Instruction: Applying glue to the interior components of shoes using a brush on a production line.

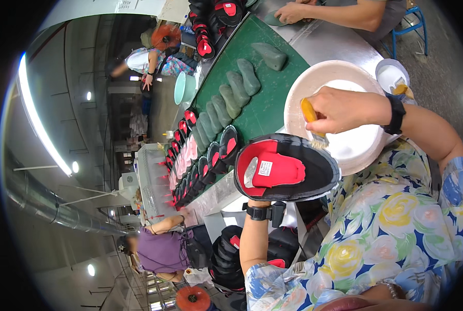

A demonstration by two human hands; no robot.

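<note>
My right hand [334, 110] is closed around the yellow handle of a brush [309, 110]. Its pale bristles are at the upper edge of a black shoe upper [319, 173], which has a red insole with a white label. From beneath, my left hand [257, 203] holds up this shoe upper, with most of its fingers hidden behind it. A large pale basin [300, 93] of white liquid [351, 142] sits right under my right hand and wrist.
On the green conveyor belt [275, 106] lie several grey-green sole-shaped pieces [235, 85] and rows of black-and-red shoe uppers [213, 155]. A small white pot [392, 72] with another brush stands beyond the basin. A co-worker's hand [291, 13] works at the top; stacked uppers [226, 259] lie below left.
</note>
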